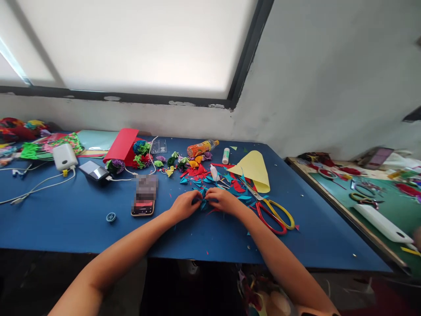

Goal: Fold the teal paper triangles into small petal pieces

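My left hand and my right hand meet over the blue table, fingers curled in toward each other. Between their fingertips is a small piece of blue folded paper, partly covered by the fingers. Just behind them spreads a pile of red paper pieces and blue paper pieces, with a small white glue bottle lying in it. Scissors with one red and one yellow handle rest right of my right hand. A phone lies left of my left hand.
A yellow paper sheet, a glue stick and an orange drink bottle are at the back. Paper flowers, a power bank and cables stand left. Another table with scissors is at right.
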`<action>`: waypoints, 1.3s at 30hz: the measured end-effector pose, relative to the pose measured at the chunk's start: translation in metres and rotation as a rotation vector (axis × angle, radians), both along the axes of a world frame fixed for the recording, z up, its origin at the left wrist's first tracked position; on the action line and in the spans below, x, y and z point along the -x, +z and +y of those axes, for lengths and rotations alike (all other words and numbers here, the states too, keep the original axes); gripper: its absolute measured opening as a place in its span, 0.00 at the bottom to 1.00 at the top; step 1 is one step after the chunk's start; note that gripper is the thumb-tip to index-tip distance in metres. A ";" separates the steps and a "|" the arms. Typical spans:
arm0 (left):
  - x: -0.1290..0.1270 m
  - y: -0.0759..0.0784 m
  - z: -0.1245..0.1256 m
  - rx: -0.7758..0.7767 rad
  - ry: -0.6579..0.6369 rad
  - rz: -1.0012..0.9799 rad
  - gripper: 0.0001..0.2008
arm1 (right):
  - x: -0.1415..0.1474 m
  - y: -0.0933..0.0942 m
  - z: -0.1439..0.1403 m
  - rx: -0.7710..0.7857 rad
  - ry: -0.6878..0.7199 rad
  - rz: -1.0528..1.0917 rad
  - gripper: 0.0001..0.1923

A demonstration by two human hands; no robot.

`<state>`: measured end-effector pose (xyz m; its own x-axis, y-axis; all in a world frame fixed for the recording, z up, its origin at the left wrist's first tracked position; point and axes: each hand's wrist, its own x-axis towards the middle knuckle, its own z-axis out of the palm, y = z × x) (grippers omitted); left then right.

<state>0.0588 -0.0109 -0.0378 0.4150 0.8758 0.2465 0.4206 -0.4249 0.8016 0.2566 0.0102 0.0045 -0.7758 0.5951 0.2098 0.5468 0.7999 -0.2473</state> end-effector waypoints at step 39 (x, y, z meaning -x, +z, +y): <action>-0.010 0.024 0.003 0.027 0.123 -0.196 0.10 | 0.004 0.002 -0.009 0.623 -0.299 0.611 0.16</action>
<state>0.0691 -0.0083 -0.0135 0.2513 0.9242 0.2877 0.3027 -0.3573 0.8836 0.2525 0.0007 0.0060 -0.4317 0.8957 0.1068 0.3415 0.2718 -0.8997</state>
